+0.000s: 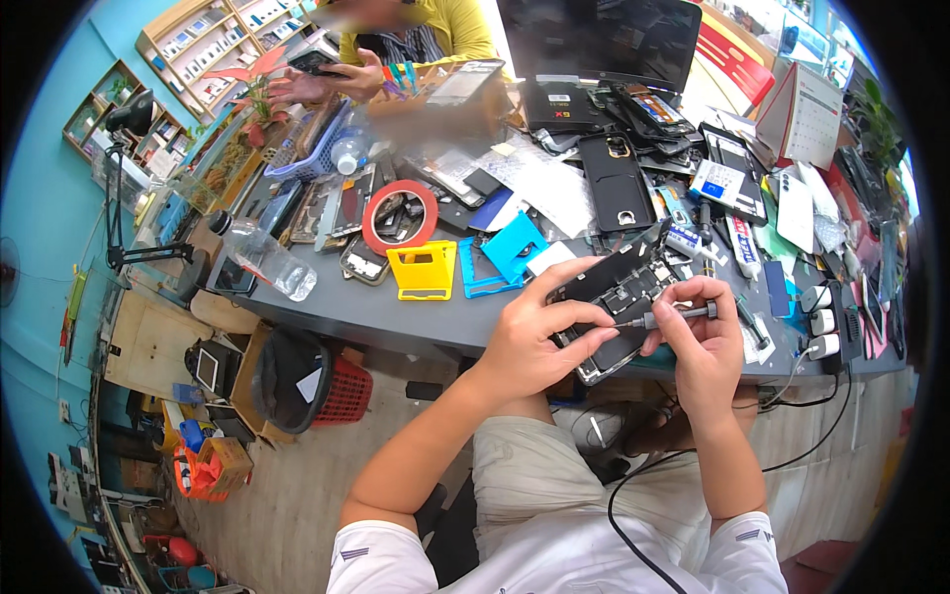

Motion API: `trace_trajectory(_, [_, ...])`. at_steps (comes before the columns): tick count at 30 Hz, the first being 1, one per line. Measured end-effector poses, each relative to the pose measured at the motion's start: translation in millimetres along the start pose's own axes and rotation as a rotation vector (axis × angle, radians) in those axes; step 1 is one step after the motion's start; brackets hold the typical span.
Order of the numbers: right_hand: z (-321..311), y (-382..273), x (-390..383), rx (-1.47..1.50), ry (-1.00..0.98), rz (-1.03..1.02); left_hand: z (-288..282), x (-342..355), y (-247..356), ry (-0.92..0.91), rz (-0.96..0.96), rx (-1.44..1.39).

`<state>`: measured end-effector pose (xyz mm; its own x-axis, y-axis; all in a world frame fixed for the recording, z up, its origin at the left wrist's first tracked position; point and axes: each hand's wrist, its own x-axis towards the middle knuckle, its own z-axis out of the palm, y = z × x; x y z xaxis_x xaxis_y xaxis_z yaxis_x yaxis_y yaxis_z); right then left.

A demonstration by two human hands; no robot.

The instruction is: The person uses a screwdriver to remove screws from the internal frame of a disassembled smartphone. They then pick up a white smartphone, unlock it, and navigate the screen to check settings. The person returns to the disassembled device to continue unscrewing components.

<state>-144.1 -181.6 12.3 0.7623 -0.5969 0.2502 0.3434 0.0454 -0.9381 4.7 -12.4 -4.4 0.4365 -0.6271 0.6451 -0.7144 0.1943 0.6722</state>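
Observation:
An opened smartphone (625, 348) stands tilted at the table's near edge, its inner parts and circuit board bare and a dark panel (606, 277) raised at its far side. My right hand (705, 332) is closed round a small screwdriver (683, 315) with a grey handle, held almost level over the phone, its thin shaft pointing left. At the shaft's tip, the thumb and forefinger of my left hand (534, 337) are pinched together. Whether they grip the tip itself or a tiny part on it I cannot make out.
Beyond the phone lie a yellow phone stand (423, 273), a blue stand (517, 249), a red-rimmed tape roll (400, 186) and a black phone case (612, 183). A plastic bottle (267, 259) lies at left. White chargers (822, 345) sit at right. Across the table, a person in yellow (470, 35) holds a phone.

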Motion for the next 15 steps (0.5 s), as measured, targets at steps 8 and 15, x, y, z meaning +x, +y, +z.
trace_trajectory(8, [-1.6,-0.2,-0.7,-0.006,0.009,-0.002,1.4,-0.8,0.9,-0.005,-0.011,0.013])
trace_trajectory(15, [-1.3,2.6,-0.2,0.012,0.014,-0.012,1.1,0.0,2.2,-0.002,-0.01,0.025])
